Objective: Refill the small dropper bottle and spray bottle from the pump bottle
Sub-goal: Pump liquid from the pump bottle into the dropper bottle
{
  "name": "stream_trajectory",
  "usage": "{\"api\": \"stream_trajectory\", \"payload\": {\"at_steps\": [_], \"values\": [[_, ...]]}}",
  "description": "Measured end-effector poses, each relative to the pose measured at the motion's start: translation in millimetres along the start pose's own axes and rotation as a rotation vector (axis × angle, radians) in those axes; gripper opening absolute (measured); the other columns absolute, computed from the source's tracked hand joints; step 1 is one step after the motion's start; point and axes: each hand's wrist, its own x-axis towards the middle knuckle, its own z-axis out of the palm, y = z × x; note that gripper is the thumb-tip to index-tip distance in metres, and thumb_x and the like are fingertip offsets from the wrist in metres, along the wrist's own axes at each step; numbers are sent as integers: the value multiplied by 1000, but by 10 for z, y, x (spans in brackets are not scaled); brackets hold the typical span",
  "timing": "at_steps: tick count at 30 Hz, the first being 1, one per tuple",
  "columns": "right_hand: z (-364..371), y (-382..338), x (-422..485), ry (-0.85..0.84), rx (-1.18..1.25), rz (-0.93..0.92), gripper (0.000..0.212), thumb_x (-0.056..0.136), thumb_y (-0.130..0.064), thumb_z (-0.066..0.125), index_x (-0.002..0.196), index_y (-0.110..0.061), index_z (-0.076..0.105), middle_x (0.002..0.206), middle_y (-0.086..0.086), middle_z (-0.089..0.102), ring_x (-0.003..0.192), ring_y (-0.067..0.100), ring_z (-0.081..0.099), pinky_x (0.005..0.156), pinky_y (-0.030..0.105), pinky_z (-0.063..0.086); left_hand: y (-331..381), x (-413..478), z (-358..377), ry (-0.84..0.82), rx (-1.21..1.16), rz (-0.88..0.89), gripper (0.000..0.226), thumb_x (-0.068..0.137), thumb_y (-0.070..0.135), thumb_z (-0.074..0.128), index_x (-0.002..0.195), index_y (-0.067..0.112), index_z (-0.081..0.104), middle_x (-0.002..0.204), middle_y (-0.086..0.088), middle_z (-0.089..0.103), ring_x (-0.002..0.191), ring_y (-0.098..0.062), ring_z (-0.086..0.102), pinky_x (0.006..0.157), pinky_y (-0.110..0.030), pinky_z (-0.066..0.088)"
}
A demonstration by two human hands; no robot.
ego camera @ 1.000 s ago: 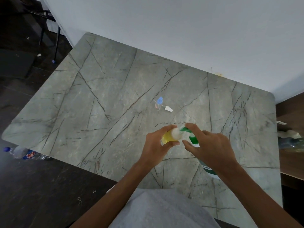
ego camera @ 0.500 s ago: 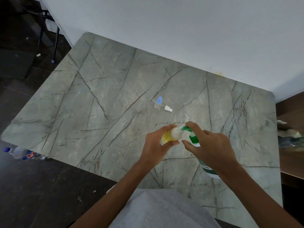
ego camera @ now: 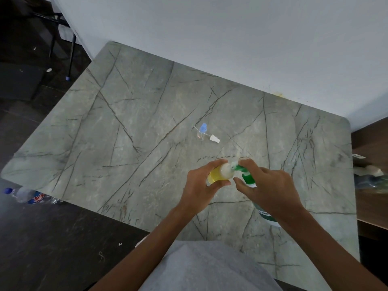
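My left hand holds a small clear bottle with yellow liquid, its open mouth turned toward the green nozzle of the pump bottle. My right hand rests on top of the pump head, with a finger along the nozzle. The pump bottle's body shows below my right wrist, mostly hidden. Farther back on the table stands a tiny clear dropper bottle with a blue cap. A small white cap piece and a thin tube lie beside it.
The grey marble table runs to a white wall at the back. A plastic water bottle lies on the dark floor at the left. A wooden shelf with clutter stands at the right edge. My grey-clothed lap is at the bottom.
Both hands hold nearly the same pose. The nozzle stays against the small bottle's mouth; any shift is slight.
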Motion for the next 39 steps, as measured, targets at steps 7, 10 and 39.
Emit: {"api": "stream_trajectory", "payload": {"at_steps": [7,10,39], "values": [[-33,-17,13,-58,-52,25,52,80,-51,63,119,-25,42,59,-5,62,38,12,50,41,25,48,3,-4,-5,2,6,23,53,77,31,80,125,23,60,118,14,65,104,1,62,87,-22,54],[-40,-19,-4,-72,-62,40,55,81,-54,61,123,-27,40,59,-5,63,38,13,50,42,25,48,6,-3,-10,2,8,18,55,76,31,80,126,25,59,119,20,62,106,4,60,89,-20,53],[-14,-37,-77,4,3,28,48,78,-44,69,116,-23,47,61,-2,66,41,12,54,42,23,48,16,-74,21,10,8,13,53,76,31,79,125,22,60,120,9,67,105,-5,63,88,-28,56]]}}
